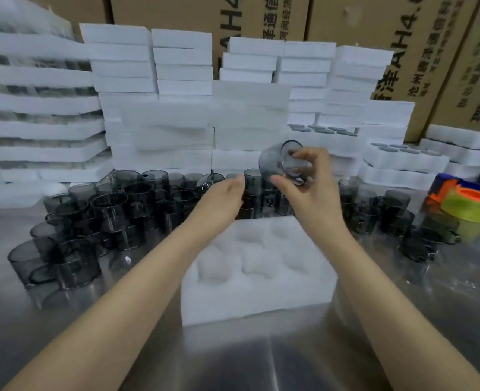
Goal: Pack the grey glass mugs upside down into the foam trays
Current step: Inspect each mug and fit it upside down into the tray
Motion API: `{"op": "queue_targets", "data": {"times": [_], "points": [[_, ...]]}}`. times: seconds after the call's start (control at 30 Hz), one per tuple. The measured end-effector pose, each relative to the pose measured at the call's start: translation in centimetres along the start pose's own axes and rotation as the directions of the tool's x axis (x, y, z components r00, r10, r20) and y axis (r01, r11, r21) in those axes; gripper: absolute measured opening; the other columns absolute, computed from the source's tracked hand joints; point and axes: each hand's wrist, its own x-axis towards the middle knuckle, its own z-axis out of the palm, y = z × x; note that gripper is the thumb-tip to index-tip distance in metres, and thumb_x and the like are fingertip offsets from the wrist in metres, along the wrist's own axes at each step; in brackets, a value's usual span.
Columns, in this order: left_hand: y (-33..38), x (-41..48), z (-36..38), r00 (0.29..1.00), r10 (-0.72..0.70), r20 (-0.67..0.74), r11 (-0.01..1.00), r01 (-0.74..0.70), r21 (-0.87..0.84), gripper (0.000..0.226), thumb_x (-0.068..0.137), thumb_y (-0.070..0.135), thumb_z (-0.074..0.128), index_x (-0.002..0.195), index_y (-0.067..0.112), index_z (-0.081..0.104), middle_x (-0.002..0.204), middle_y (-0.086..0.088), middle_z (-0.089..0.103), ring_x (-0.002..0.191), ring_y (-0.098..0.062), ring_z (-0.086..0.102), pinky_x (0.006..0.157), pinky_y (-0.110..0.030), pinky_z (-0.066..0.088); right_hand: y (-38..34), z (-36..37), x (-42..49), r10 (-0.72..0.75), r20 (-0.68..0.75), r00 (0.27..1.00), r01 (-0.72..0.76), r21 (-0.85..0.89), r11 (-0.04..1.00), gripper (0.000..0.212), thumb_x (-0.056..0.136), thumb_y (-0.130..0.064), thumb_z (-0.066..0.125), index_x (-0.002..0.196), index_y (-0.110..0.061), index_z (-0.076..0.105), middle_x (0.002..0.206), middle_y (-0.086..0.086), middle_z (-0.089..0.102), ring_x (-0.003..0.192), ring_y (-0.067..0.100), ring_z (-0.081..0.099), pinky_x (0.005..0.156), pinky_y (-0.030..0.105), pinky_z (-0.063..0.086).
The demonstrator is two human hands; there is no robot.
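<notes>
While a grey glass mug (278,162) hangs tilted in the right hand's (303,182) pinch above the loose mugs (106,210), the left hand (227,190) reaches beside it, fingers relaxed. Nearer, the foam tray (258,300) lies unfilled on the surface (64,334); packed trays (402,160) stand behind.

left forearm (137,283) and right forearm (374,277) are bare along all the length that shows; left hand (227,190) and right hand (303,184) are bare too; both arms slim and smooth, narrowing at the wrists; fingers slightly blurred
</notes>
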Motion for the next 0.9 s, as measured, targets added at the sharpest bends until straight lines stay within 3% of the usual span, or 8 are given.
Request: {"op": "queue_targets", "data": {"times": [0.07,0.13,0.27,0.4,0.5,0.6,0.67,0.9], "points": [[-0.6,0.3,1.3,0.997,-0.065,-0.045,0.892,0.038,-0.451,0.038,0.103,0.046,0.027,0.11,0.022,0.056,0.106,0.005,0.062,0.095,-0.013,0.064,0.087,-0.031,0.053,0.3,1.4,-1.2,-0.016,0.04,0.999,0.02,-0.108,0.994,0.06,0.075,-0.029,0.079,0.12,-0.041,0.042,0.118,-0.022,0.054,0.103,0.006,0.058,0.084,0.027,0.048],[-1.6,0.4,2.0,0.998,-0.026,-0.065,0.828,-0.015,-0.56,0.04,0.103,0.045,0.028,0.106,0.022,0.061,0.107,0.002,0.067,0.09,-0.008,0.067,0.077,-0.026,0.057,1.1,2.3,-2.0,-0.029,0.137,0.99,0.063,-0.249,0.966,0.071,0.073,-0.027,0.078,0.134,-0.035,0.042,0.128,-0.018,0.054,0.114,0.006,0.054,0.093,0.031,0.047],[-2.8,0.8,2.2,0.99,0.034,-0.139,0.878,-0.096,-0.47,0.022,0.098,0.018,0.047,0.109,0.016,0.066,0.104,-0.001,0.07,0.098,-0.015,0.067,0.071,-0.025,0.056,1.6,2.8,-2.3,-0.152,0.184,0.971,0.201,-0.287,0.937,0.062,0.07,-0.021,0.074,0.124,-0.04,0.047,0.123,-0.023,0.052,0.108,-0.004,0.053,0.084,0.032,0.052],[-3.1,0.8,2.3,0.982,0.054,-0.182,0.945,-0.109,-0.308,0.039,0.085,-0.011,0.051,0.109,0.017,0.062,0.102,-0.004,0.066,0.107,-0.025,0.063,0.093,-0.045,0.053,1.6,3.0,-2.5,-0.166,0.213,0.963,0.224,-0.29,0.93,0.062,0.071,-0.024,0.077,0.119,-0.045,0.045,0.119,-0.027,0.05,0.097,-0.011,0.05,0.076,0.025,0.051],[-3.5,0.9,2.3,0.973,0.06,-0.221,0.953,-0.122,-0.277,0.034,0.084,-0.007,0.059,0.111,0.012,0.06,0.096,-0.006,0.068,0.1,-0.026,0.066,0.092,-0.047,0.054,1.5,3.1,-2.5,-0.223,0.229,0.947,0.285,-0.291,0.913,0.057,0.071,-0.023,0.076,0.118,-0.041,0.049,0.12,-0.023,0.05,0.094,-0.004,0.055,0.073,0.03,0.053],[-3.7,0.8,2.1,0.984,0.054,-0.173,0.951,-0.103,-0.292,0.02,0.074,0.002,0.062,0.093,0.008,0.063,0.078,-0.004,0.071,0.08,-0.024,0.071,0.084,-0.044,0.057,1.4,3.3,-2.6,-0.337,0.255,0.906,0.409,-0.333,0.85,0.057,0.067,-0.013,0.075,0.118,-0.029,0.055,0.122,-0.015,0.053,0.089,0.015,0.064,0.065,0.037,0.055],[-3.8,0.7,2.0,0.988,0.051,-0.146,0.942,-0.096,-0.321,0.019,0.073,-0.005,0.057,0.087,0.006,0.064,0.071,-0.003,0.069,0.069,-0.02,0.069,0.079,-0.041,0.057,1.4,3.4,-2.6,-0.392,0.262,0.882,0.466,-0.356,0.81,0.056,0.066,-0.01,0.076,0.117,-0.025,0.057,0.122,-0.009,0.055,0.084,0.021,0.066,0.059,0.037,0.055],[-3.0,0.3,1.7,0.995,0.006,-0.096,0.898,-0.047,-0.437,0.023,0.081,-0.013,0.051,0.096,-0.002,0.065,0.075,-0.009,0.067,0.064,-0.017,0.068,0.061,-0.022,0.053,1.3,3.3,-2.6,-0.459,0.248,0.853,0.521,-0.395,0.757,0.054,0.069,-0.013,0.08,0.116,-0.026,0.056,0.119,-0.006,0.058,0.074,0.025,0.065,0.055,0.035,0.053]]}}
